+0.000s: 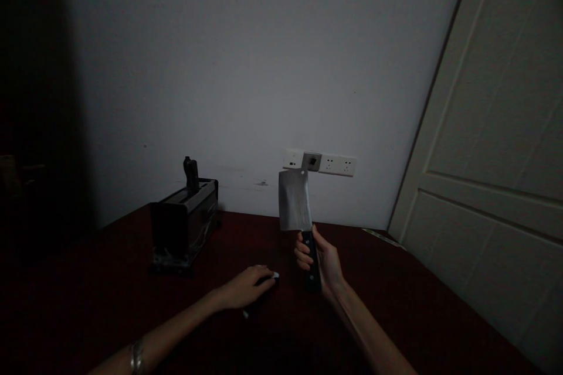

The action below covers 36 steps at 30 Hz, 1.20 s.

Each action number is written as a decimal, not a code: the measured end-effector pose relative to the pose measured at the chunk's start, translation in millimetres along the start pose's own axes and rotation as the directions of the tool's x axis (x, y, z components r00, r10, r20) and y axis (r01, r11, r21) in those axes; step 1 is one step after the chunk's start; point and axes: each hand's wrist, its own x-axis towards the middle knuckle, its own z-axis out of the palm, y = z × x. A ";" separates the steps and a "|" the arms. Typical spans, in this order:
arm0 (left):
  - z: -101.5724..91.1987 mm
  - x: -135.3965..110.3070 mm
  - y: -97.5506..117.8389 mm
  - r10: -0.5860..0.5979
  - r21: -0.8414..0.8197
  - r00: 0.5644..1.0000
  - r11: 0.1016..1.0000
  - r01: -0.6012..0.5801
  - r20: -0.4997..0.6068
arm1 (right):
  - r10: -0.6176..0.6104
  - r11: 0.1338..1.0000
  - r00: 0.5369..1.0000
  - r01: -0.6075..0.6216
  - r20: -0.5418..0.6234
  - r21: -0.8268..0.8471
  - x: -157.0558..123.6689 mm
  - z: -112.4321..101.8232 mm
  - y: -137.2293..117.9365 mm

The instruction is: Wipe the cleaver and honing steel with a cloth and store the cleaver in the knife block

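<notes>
A cleaver (295, 200) is held up above the table by my right hand (326, 261), its broad metal blade pointing upward. My fingers and thumb wrap round its black riveted handle (312, 272). Lower and to the left, my left hand (247, 288) lies palm down over a slim dark object (259, 300) with pale ends. Most of that object is hidden under the fingers, so its kind is unclear. Further left stands a dark knife block (187, 225) with a metal-coloured top, and a black handle (191, 174) sticks up out of it.
The dark red table (373, 287) meets a pale wall (246, 82). Sockets and a switch (319, 163) sit on the wall behind the cleaver. A thin pale strip (383, 238) lies near the table's back right edge. A panelled door (492, 146) borders the right side. The light is dim.
</notes>
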 end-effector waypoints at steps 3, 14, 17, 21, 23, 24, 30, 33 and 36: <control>-9.8 8.2 11.0 -0.110 -0.071 0.992 0.992 0.106 -0.055 | -0.064 0.994 0.997 0.059 -0.053 -0.097 -1.0 3.8 -0.1; -24.8 13.5 51.1 -0.358 -0.588 0.820 0.808 0.032 -0.446 | -0.138 0.953 0.985 0.103 -0.105 -0.286 4.5 6.0 10.9; -24.9 12.3 61.4 -0.380 -0.652 0.801 0.758 -0.016 -0.462 | -0.170 0.939 0.978 0.123 -0.121 -0.320 8.1 3.3 13.0; -19.6 24.7 66.0 -0.428 -0.807 0.843 0.590 -0.012 -0.326 | -0.208 0.925 0.970 0.152 -0.130 -0.349 12.4 2.8 15.6; -16.3 34.6 66.4 -0.445 -0.874 0.866 0.485 0.018 -0.229 | -0.222 0.919 0.966 0.161 -0.135 -0.359 13.9 3.5 18.2; -14.9 39.3 67.1 -0.454 -0.902 0.871 0.431 0.033 -0.185 | -0.223 0.918 0.965 0.158 -0.142 -0.364 14.4 3.7 19.8; -11.5 50.4 85.5 -0.477 -0.963 0.879 0.248 0.103 -0.029 | -0.243 0.858 0.952 0.123 -0.184 -0.499 13.1 4.0 27.2; -9.8 48.6 95.7 -0.533 -0.952 0.846 0.271 0.138 -0.029 | -0.286 0.805 0.945 0.145 -0.161 -0.576 11.5 4.0 28.9; -6.2 48.5 99.2 -0.563 -0.946 0.824 0.299 0.126 -0.068 | -0.318 0.782 0.938 0.177 -0.137 -0.598 12.0 2.7 31.8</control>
